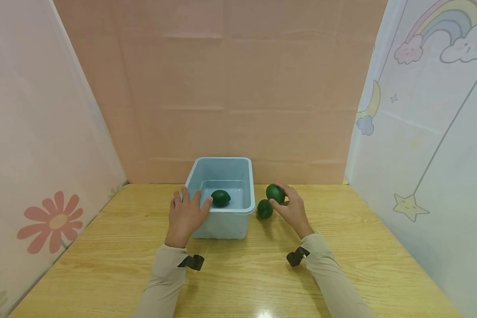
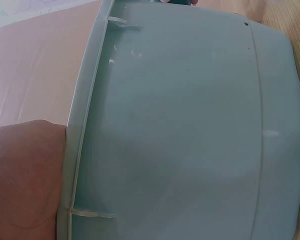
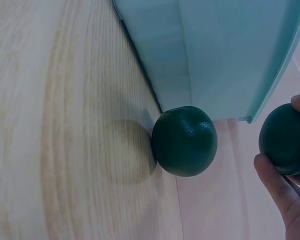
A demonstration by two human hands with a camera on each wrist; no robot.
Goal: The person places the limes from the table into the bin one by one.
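Note:
My right hand (image 1: 295,213) pinches a glossy dark green oval fruit (image 1: 275,194), perhaps an avocado, between thumb and fingers. The right wrist view shows this held fruit (image 3: 285,139) raised off the tabletop. Beside the bin, a second fruit of the same kind (image 1: 265,209) rests on the table. Inside the light blue plastic bin (image 1: 222,225) lies another such fruit (image 1: 220,198). My left hand (image 1: 187,217) lies over the bin's front left corner with its fingers spread, the thumb by the front rim. Only part of that hand (image 2: 25,172) appears in the left wrist view.
A wooden table (image 1: 115,247) carries everything. Behind it hangs a peach-coloured sheet (image 1: 230,88). Pale printed sheets stand along both sides, one with a flower (image 1: 55,221), the other with a star (image 1: 409,205).

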